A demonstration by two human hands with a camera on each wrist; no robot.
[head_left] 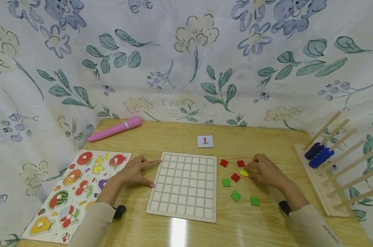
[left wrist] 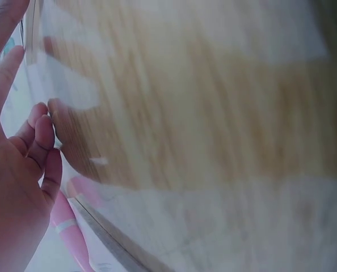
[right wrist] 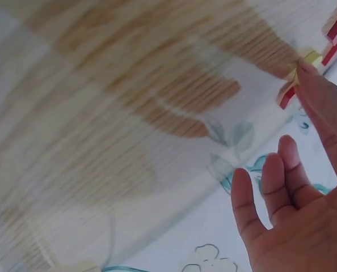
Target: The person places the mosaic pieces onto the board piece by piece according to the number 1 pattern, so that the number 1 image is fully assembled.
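Observation:
In the head view my left hand (head_left: 134,171) rests by the left edge of a wooden grid board (head_left: 184,187), forefinger and thumb spread and touching its rim. Its other fingers are bent loosely in the left wrist view. To the right of the board, my right hand (head_left: 263,171) pinches a yellow tile (head_left: 244,173) between thumb and forefinger, just above the table. Red tiles (head_left: 224,163) and green tiles (head_left: 235,196) lie loose around it. In the right wrist view the yellow tile (right wrist: 312,57) shows partly behind the fingertips.
A small printed pattern card (head_left: 205,141) lies behind the board. On the left are a fruit puzzle board (head_left: 78,185) and a pink pen-shaped object (head_left: 115,129). A wooden peg rack (head_left: 322,185) with blue beads stands on the right. Floral cloth (head_left: 186,68) hangs behind.

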